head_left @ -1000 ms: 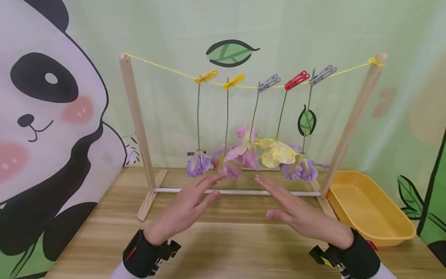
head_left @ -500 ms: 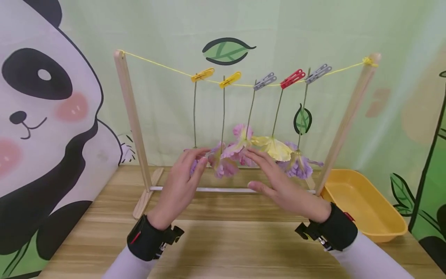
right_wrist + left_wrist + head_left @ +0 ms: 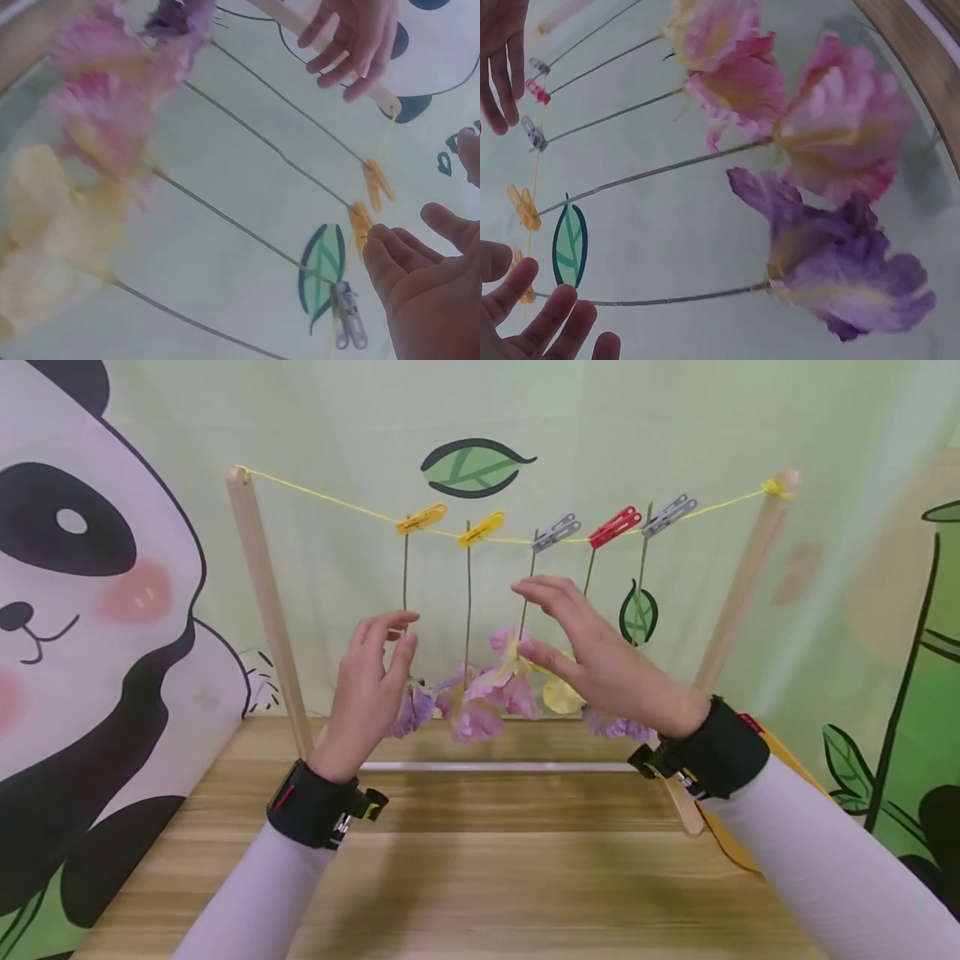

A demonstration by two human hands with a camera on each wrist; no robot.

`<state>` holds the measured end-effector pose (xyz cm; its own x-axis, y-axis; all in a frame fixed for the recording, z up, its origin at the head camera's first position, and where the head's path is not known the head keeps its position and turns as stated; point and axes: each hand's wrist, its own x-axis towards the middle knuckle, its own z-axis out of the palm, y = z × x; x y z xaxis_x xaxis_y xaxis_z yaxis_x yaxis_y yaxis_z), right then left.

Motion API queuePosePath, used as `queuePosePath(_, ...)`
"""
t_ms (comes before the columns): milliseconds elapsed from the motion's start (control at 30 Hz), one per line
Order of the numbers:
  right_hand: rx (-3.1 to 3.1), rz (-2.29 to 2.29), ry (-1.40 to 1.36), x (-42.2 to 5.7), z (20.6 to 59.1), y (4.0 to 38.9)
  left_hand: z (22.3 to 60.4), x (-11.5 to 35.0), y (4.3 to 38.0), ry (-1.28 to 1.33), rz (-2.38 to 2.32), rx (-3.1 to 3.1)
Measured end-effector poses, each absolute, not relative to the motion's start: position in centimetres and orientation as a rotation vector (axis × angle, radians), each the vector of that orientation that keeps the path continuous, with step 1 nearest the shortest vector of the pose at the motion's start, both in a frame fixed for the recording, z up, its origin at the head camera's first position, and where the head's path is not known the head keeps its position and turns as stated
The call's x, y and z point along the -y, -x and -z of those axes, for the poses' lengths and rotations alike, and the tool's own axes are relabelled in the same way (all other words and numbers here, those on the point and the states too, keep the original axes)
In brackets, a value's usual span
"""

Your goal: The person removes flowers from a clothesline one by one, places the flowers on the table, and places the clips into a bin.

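Mid-frame, left hand and right hand, fingers loosely spread, hold nothing; flowers look light, fragile, best pinched by stems.

The right hand enters from the right edge, fingers loosely extended. Its fingertips overlap a yellow-orange plastic clothespin; contact cannot be determined. A second yellow-orange plastic clothespin lies above it, a slotted grey plastic clothespin below. Thin green stems run diagonally from these clips to a dark-purple ruffled flower and two pink ruffled flowers. A blurred pale-yellow flower occupies the lower left. The left hand appears at top, before a pale wooden post.
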<state>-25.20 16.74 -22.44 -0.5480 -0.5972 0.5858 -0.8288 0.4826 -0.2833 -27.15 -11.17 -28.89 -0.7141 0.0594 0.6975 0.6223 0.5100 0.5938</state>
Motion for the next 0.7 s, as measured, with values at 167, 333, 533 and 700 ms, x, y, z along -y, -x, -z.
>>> queuePosePath(167, 2.289, -0.728, -1.188, -15.7, 19.6, 26.2, 27.5, 11.1, 28.3, 0.536, 1.314, 2.094)
queuePosePath(333, 2.296, -0.66, -1.133, -14.6, 17.6, 27.3, 26.5, 10.7, 29.2, 0.521, 1.358, 2.068)
queuePosePath(533, 2.326, -0.566, -1.077, -12.9, 15.7, 29.1, 25.5, 10.8, 30.6, 0.475, 1.331, 2.051)
queuePosePath(700, 2.369, -0.506, -1.066, -11.2, 14.9, 30.2, 25.2, 11.1, 31.3, 0.421, 1.326, 2.073)
